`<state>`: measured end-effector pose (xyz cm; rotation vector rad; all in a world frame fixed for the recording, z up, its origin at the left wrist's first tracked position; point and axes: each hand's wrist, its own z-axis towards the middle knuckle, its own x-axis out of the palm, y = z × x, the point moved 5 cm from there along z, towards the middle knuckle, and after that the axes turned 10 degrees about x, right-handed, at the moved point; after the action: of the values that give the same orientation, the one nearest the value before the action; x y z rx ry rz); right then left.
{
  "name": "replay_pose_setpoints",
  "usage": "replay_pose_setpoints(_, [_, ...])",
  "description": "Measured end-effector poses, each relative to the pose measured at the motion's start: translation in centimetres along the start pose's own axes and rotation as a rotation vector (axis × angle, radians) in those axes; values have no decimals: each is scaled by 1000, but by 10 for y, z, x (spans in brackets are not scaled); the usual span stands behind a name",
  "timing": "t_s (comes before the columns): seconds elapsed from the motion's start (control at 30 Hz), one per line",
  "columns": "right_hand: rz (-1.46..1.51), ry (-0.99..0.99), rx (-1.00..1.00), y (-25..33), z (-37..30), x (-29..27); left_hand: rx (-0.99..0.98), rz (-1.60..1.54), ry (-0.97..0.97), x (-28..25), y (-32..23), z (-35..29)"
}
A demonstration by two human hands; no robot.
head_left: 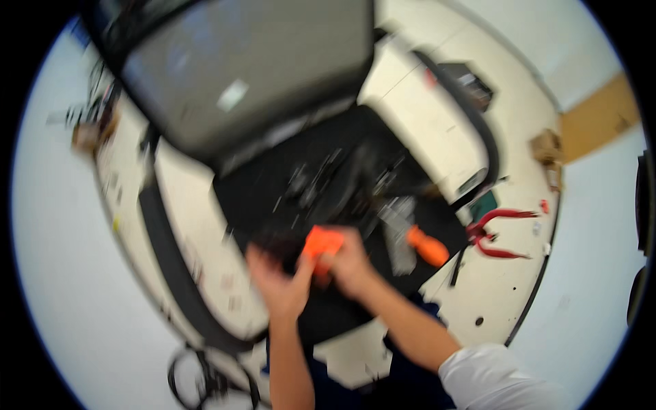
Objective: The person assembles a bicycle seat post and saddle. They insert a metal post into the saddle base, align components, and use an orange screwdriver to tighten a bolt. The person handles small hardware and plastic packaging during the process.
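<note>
- Orange piece (324, 240), frame centre, is in hand; loose parts (318, 179) and an orange handle (429, 247) lie unheld on the black seat (333, 316). Blur hides how much is done.
- Right hand (350, 265) grips the piece; left hand (279, 283) touches it, grip unclear.
- Long axis seems upright; pointing end unclear.

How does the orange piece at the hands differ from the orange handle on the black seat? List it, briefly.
The orange piece is gripped by the right hand; the orange handle lies on the black seat, touched by neither hand.
The orange piece looks blocky and is partly covered by fingers; the orange handle is long, rounded and plainly visible.
They share a bright orange colour; blur hides finer detail.
</note>
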<state>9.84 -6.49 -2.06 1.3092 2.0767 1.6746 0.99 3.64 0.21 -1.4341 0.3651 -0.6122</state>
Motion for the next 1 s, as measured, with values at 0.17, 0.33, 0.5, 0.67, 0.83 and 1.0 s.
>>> replay_pose_setpoints(0.17, [127,79,101,-13,15,13,42,-23,-17,-7,0,13])
replay_pose_setpoints(0.33, [-87,-38,75,5,17,5,87,-150,101,-5,21,25])
replay_pose_setpoints(0.5, [-101,-79,-37,9,12,9,-34,-83,101,-6,13,24])
replay_pose_setpoints(0.67, [-226,-160,-127,20,4,0,-23,395,0,-8,-9,17])
replay_pose_setpoints(0.83, [-591,-220,-299,36,1,1,265,396,66,0,-15,19])
replay_pose_setpoints(1.0, [-645,-204,-339,37,3,4,159,320,121,-3,-4,21])
